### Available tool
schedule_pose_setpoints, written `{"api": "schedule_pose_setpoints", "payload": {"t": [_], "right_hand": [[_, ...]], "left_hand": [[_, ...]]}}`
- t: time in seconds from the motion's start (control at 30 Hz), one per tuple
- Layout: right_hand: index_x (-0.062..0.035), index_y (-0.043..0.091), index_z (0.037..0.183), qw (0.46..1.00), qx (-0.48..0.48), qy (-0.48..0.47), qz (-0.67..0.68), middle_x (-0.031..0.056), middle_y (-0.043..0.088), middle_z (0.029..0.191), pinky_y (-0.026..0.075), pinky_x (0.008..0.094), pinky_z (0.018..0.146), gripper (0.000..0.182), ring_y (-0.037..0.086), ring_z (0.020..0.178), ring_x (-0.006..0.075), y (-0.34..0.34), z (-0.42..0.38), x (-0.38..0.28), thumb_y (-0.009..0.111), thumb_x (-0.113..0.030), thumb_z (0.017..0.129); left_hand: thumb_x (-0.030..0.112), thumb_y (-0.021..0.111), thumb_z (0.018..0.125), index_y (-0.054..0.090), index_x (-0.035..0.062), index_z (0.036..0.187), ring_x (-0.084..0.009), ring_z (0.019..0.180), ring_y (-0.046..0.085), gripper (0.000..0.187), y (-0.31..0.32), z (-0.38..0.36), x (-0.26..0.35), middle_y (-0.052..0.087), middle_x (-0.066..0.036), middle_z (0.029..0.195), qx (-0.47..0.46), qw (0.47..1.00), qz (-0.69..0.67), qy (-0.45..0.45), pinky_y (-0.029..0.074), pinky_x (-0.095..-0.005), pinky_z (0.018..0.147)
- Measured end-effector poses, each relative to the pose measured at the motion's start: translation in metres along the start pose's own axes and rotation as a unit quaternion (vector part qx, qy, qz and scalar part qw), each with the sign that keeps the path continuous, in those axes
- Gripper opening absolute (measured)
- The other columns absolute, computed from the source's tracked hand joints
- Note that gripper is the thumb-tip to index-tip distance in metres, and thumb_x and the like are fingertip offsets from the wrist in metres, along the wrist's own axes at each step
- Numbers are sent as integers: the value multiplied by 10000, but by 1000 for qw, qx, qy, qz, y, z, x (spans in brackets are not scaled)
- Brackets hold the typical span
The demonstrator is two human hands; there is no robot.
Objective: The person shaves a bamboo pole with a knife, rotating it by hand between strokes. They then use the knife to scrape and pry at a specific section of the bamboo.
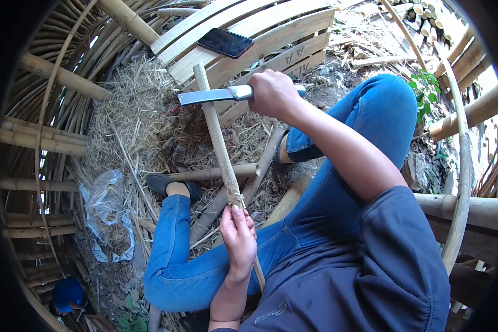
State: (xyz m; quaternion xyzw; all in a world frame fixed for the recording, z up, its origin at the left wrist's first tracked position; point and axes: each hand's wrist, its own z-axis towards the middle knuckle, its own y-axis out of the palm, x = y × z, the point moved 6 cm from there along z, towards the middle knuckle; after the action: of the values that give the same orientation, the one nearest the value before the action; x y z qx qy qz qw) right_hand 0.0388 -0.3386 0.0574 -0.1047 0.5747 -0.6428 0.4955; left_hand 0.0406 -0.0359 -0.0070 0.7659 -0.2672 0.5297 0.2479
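My right hand is closed round the handle of a knife with a broad, straight, square-ended blade. That blade lies across the upper part of a pale wooden stick. Lower down, my left hand grips the same stick, thumb on top, near a rough, frayed patch. The stick slants up and away from my lap, and its thin lower end passes below my left hand toward my thigh. Behind the stick, a short bamboo piece lies on the ground between my feet.
A slatted wooden crate bears a dark phone. Straw and shavings cover the ground. A clear plastic bag lies at left, near a bamboo wall. Cut bamboo poles are piled at the far right.
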Motion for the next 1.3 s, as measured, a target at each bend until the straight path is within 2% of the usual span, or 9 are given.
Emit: {"api": "schedule_pose_setpoints", "payload": {"t": [0.4,0.6,0.7,0.8,0.83,0.93,0.97,1.07,1.3], "right_hand": [[4,735,875,997,-3,81,-5,264,709,898,577,474,825,203,715,870,416,-20,7,23,662,-137,749],[-64,749,822,998,20,48,-23,217,703,787,577,485,765,161,712,779,382,-10,7,18,665,-184,754],[-35,754,842,998,-53,33,-31,218,723,835,588,460,804,187,731,825,369,-9,-2,4,679,-165,730],[-53,761,828,995,-98,-21,-20,192,728,824,595,452,759,182,731,789,367,2,-14,-13,698,-178,711],[-51,756,800,994,-100,-44,-21,193,723,795,595,455,735,176,727,760,373,7,-18,-19,706,-185,699],[-57,748,761,987,-123,-92,-44,188,713,753,592,452,707,172,723,729,373,22,-28,-35,740,-202,669],[-73,716,715,986,-109,-117,-39,159,685,693,578,461,652,138,701,675,370,27,-33,-38,708,-205,675],[-70,711,713,980,-129,-145,-35,165,677,678,573,469,644,144,700,672,373,38,-42,-47,706,-207,670],[-56,706,703,979,-132,-154,-20,181,681,684,571,471,637,166,700,669,375,39,-46,-50,711,-218,667]], "left_hand": [[309,423,1105,473,92,925,12,471,305,286,6,-1,-6,384,78,630,-21,1000,13,2,227,-174,400],[317,448,1098,481,85,913,12,480,310,298,1,5,-2,385,84,625,-14,999,-17,-35,232,-176,411],[305,459,1095,486,89,919,18,486,300,280,-6,10,-1,391,88,635,-20,999,-27,-35,222,-173,411],[297,460,1095,493,95,969,20,468,280,241,-12,19,1,367,89,633,-5,1000,11,14,188,-174,392],[290,463,1093,491,90,981,17,473,293,231,-17,25,0,383,83,649,16,995,77,58,207,-177,394],[228,478,1079,520,46,990,-21,530,395,207,-31,34,-2,473,37,701,62,975,192,96,309,-233,462],[222,479,1078,525,33,1010,-32,529,402,206,-33,34,-5,481,28,698,49,984,156,65,323,-254,465],[219,482,1077,520,31,1015,-33,525,397,201,-35,34,-2,481,30,698,49,979,181,78,316,-247,466],[309,470,1090,520,99,1028,3,509,304,225,-28,41,-4,383,80,681,-9,996,-56,-62,247,-160,424]]}}
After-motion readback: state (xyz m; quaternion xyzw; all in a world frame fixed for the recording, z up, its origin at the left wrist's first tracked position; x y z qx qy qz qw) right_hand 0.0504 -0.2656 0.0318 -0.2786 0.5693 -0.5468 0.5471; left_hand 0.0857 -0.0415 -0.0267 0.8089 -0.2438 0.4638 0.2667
